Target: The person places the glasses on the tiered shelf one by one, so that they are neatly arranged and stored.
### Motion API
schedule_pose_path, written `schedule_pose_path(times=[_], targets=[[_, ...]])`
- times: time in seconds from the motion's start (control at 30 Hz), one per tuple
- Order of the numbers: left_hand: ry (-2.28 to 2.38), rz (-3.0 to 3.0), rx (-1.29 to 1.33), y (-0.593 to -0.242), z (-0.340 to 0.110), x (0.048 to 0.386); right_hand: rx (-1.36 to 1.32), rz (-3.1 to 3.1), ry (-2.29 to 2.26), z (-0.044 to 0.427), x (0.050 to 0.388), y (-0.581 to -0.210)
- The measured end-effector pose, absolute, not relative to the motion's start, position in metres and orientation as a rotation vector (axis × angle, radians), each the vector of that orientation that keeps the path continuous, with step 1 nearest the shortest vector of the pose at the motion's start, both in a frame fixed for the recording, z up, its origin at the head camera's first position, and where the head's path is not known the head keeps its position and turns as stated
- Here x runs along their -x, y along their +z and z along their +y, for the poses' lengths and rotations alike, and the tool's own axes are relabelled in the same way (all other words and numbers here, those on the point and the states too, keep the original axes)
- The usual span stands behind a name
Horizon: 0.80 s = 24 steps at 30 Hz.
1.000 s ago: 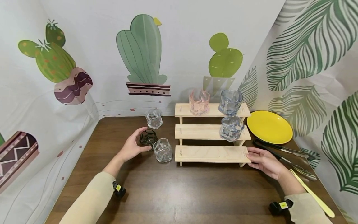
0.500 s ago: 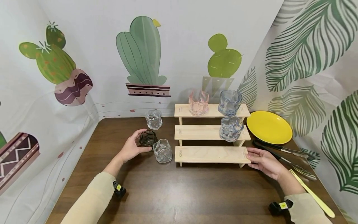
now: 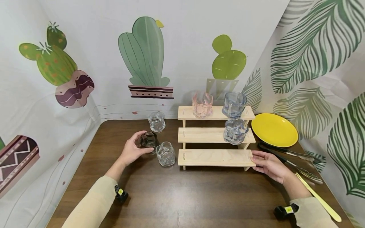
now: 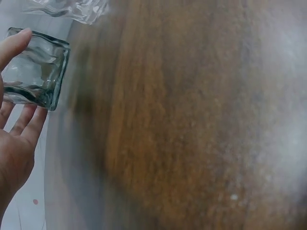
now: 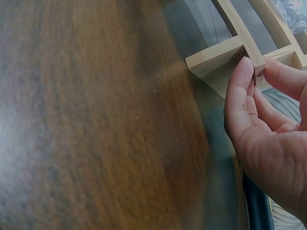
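Observation:
My left hand [image 3: 132,150] grips a dark smoky glass [image 3: 149,141], thumb on the near side and fingers behind; in the left wrist view the glass [image 4: 38,67] sits between thumb and fingers. A clear glass [image 3: 166,154] stands just right of it, another clear glass [image 3: 156,122] behind. My right hand [image 3: 271,166] pinches the right end of the lowest tier of a three-tier wooden rack [image 3: 214,157]; the right wrist view shows thumb and fingers of the hand [image 5: 273,129] around its edge. The top tier holds a pink glass [image 3: 202,106] and a blue glass [image 3: 234,105], the middle tier another blue glass [image 3: 235,131].
Right of the rack lie a yellow plate [image 3: 275,129], black-handled tongs [image 3: 293,155] and a long yellow utensil [image 3: 319,198] beside the right forearm. A patterned cloth [image 3: 182,47] hangs behind the brown table [image 3: 176,196].
My left hand and the dark glass have shifted slightly left, and the glass looks a little more tilted. The right hand and rack have stayed in place.

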<state>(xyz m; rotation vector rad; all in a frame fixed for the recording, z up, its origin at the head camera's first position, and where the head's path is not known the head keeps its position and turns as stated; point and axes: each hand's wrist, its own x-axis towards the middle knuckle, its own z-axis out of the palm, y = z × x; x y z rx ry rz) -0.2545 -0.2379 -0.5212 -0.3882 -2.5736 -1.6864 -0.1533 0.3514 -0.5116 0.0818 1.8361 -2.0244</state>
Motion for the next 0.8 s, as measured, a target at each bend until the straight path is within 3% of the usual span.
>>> schedule_pose_path(times=[0.8], targets=[[-1.581,-2.376,0.163,-0.457,-0.212,0.236,-0.079,1.840,-2.020,0.352,0.153,-0.513]])
